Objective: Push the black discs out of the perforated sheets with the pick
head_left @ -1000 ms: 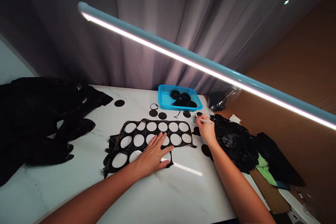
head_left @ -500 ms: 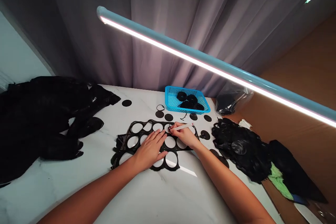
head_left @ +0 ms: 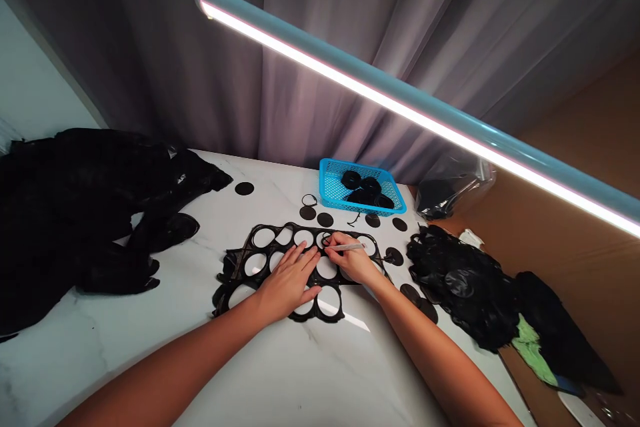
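Note:
A black sheet [head_left: 260, 251] cut with rows of large round holes lies on the white marbled table [head_left: 300, 380]. My left hand [head_left: 287, 283] rests flat on the sheet with its fingers stretched out, pressing it down. To its right, my right hand [head_left: 354, 261] pinches a slim white pen-like tool [head_left: 353, 247] over a hole in the top row. The tool's tip is hard to make out. A thin black curved strip shows in the hole by those fingertips.
Loose black discs [head_left: 325, 219] lie around the sheet. Behind stands a blue basket [head_left: 327, 199] with black pieces. A large black fabric heap [head_left: 90, 207] covers the left; black scraps [head_left: 460, 287] pile up on the right, near a clear plastic bag [head_left: 453, 183]. A lit tube lamp [head_left: 400, 93] hangs across.
The white tool has tipped lower, and my right hand has shifted slightly around the hole's edge. My left hand stays on the sheet. The whole view has shifted a little.

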Motion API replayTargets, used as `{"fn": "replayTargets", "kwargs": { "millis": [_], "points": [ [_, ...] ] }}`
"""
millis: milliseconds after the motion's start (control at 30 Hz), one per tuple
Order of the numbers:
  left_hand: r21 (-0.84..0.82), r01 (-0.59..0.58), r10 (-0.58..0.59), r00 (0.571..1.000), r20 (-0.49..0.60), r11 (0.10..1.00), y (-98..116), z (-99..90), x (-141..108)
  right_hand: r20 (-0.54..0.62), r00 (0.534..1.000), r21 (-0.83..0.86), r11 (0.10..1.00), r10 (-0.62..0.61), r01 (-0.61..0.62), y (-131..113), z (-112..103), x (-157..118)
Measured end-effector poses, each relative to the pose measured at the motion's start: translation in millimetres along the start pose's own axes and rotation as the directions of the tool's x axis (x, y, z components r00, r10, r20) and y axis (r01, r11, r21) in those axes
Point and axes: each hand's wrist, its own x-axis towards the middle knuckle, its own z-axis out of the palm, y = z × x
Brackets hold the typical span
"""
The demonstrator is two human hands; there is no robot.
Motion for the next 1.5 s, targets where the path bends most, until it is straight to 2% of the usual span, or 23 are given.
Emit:
{"fn": "replayTargets", "kwargs": {
  "millis": [133, 267, 333, 367, 433, 467, 533, 600, 633, 700, 800, 900, 1000, 1133, 1500],
  "points": [
    [0.001, 0.004, -0.004, 1.000, 0.013, 1.000, 0.6, -1.0, 0.2, -0.011, 0.999, -0.081, 0.996, -0.042, 0.041, -1.0, 3.8, -3.5],
    [0.018, 0.006, -0.007, 1.000, 0.019, 1.000, 0.2, -2.2, 0.4, 0.076, 0.984, -0.335, 0.925, -0.163, 0.179, -11.2, 13.6, -8.6],
    [0.021, 0.008, -0.009, 1.000, 0.022, 1.000, -0.1, -2.6, 0.2, 0.049, 0.981, -0.433, 0.881, -0.187, 0.190, -10.3, 10.1, -7.2],
    [0.018, 0.009, -0.009, 1.000, 0.021, 1.000, -0.2, -2.6, 0.0, -0.008, 0.984, -0.466, 0.871, -0.179, 0.155, -6.4, 3.7, -4.9],
    [0.010, 0.010, -0.010, 1.000, 0.017, 1.000, -0.4, -2.2, -0.4, -0.202, 0.971, -0.502, 0.865, -0.126, 0.008, 7.9, -18.1, 1.3],
    [0.003, 0.014, -0.014, 1.000, 0.015, 1.000, -0.5, -1.9, -0.6, -0.295, 0.950, -0.501, 0.863, -0.099, -0.065, 16.8, -31.8, 4.3],
    [-0.014, 0.023, -0.022, 1.000, 0.010, 1.000, -0.9, -1.3, -0.7, -0.483, 0.875, -0.436, 0.872, -0.021, -0.220, 32.7, -57.6, 7.7],
    [-0.031, 0.022, -0.023, 1.000, -0.011, 0.999, -0.9, -1.4, -0.7, -0.523, 0.849, -0.287, 0.923, 0.073, -0.256, 39.1, -72.3, 5.6],
    [-0.036, 0.016, -0.017, 0.999, -0.029, 0.999, -0.5, -1.8, -1.1, -0.490, 0.863, -0.186, 0.952, 0.124, -0.243, 37.5, -73.5, 2.5],
    [-0.032, -0.012, 0.010, 0.998, -0.063, 0.999, 1.5, -3.3, -3.2, -0.351, 0.910, 0.056, 0.975, 0.222, -0.216, 25.4, -64.5, -6.8],
    [-0.026, -0.068, 0.066, 0.995, -0.071, 0.997, 7.2, -5.3, -11.9, -0.093, 0.946, 0.381, 0.889, 0.310, -0.254, -2.2, -36.1, -23.5],
    [-0.027, -0.097, 0.095, 0.994, -0.047, 0.995, 13.0, -5.0, -24.9, 0.074, 0.953, 0.497, 0.817, 0.295, -0.291, -22.9, -12.2, -37.8],
    [-0.005, -0.091, 0.091, 0.996, -0.024, 0.996, 15.0, -3.1, -34.5, 0.120, 0.968, 0.394, 0.885, 0.220, -0.249, -30.5, -0.8, -47.7],
    [-0.015, -0.091, 0.090, 0.996, -0.024, 0.996, 13.6, -1.6, -37.6, 0.086, 0.989, 0.188, 0.973, 0.119, -0.134, -31.2, 5.4, -53.9],
    [-0.023, -0.089, 0.088, 0.996, -0.032, 0.996, 13.8, -1.9, -37.0, 0.021, 1.000, 0.033, 0.999, 0.007, -0.007, -28.7, 11.6, -52.6]
  ]
}}
